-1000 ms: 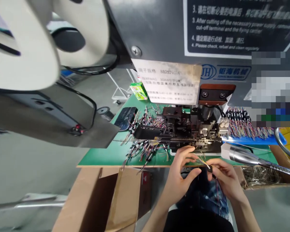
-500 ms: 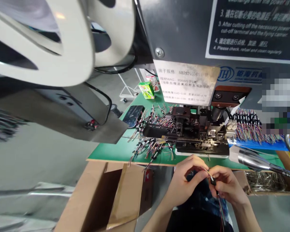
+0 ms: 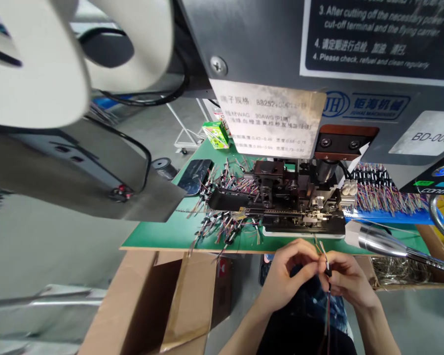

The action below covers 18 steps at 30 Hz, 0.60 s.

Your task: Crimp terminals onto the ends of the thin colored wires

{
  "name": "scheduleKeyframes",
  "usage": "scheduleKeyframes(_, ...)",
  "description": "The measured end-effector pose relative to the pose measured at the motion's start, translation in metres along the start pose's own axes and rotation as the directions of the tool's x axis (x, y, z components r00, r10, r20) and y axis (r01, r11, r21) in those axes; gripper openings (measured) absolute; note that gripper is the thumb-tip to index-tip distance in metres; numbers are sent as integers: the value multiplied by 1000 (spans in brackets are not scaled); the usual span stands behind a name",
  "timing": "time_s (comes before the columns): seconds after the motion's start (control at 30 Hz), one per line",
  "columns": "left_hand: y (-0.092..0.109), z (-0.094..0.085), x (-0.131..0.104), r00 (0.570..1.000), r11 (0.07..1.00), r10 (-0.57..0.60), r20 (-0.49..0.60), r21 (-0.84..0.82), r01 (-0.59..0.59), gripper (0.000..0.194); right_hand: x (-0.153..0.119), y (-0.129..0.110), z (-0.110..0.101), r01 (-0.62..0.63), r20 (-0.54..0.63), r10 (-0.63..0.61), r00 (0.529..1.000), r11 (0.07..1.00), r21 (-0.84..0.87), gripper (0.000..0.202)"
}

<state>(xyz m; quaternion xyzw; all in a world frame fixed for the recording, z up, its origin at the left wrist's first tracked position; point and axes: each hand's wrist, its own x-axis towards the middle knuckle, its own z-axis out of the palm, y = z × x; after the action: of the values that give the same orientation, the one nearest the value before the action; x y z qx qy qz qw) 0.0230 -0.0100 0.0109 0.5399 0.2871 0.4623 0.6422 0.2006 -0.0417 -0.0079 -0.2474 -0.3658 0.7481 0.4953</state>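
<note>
A thin wire harness (image 3: pixel 328 272) with a black sleeve is upright between my hands, just in front of the crimping machine's press (image 3: pixel 311 217). My right hand (image 3: pixel 350 280) is closed around it at the sleeve, with fingers curled. From the left, my left hand (image 3: pixel 294 268) pinches with thumb and forefinger at the light-coloured wire ends, which stick up past the fingertips. Coloured wires hang down below my right hand. How firmly the left fingertips grip is partly hidden.
Loose harnesses (image 3: pixel 229 224) lie in a heap on the green table (image 3: pixel 159 234), beside a phone (image 3: pixel 195 177). At right are a blue tray (image 3: pixel 399 217) of harnesses and a metal gooseneck (image 3: pixel 385 241). A cardboard box (image 3: pixel 192 301) stands below left.
The wire ends now point more upright, toward the press; before, they slanted left into my left fingers. The camera view has shifted slightly. Both hands stay close together.
</note>
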Motion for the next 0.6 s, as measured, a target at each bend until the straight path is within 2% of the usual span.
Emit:
scheduleKeyframes(0.13, 10, -5, 4, 998, 997, 56, -4, 50, -56, 32, 3, -4, -1, -7, -54, 2, 999, 995, -96, 22)
scheduleKeyframes(0.27, 15, -9, 6, 998, 993, 52, 29, 101, -54, 33, 6, 0, -3, -137, 21, 139, 990, 987, -88, 32)
scheduleKeyframes(0.33, 14, -10, 5, 999, 996, 38, 8, 84, -38, 35, 7, 2, -2, -152, 24, 154, 988, 987, -60, 37)
scheduleKeyframes(0.47, 12, -7, 2, 997, 1000, 2, -81, 13, -1, 35, 7, 9, 3, -66, -26, 66, 997, 998, 10, 32)
scheduleKeyframes(0.6, 12, 0, 0, 989, 978, -112, -94, -188, 93, 39, 4, 19, 5, 35, -66, -36, 997, 999, -12, 30)
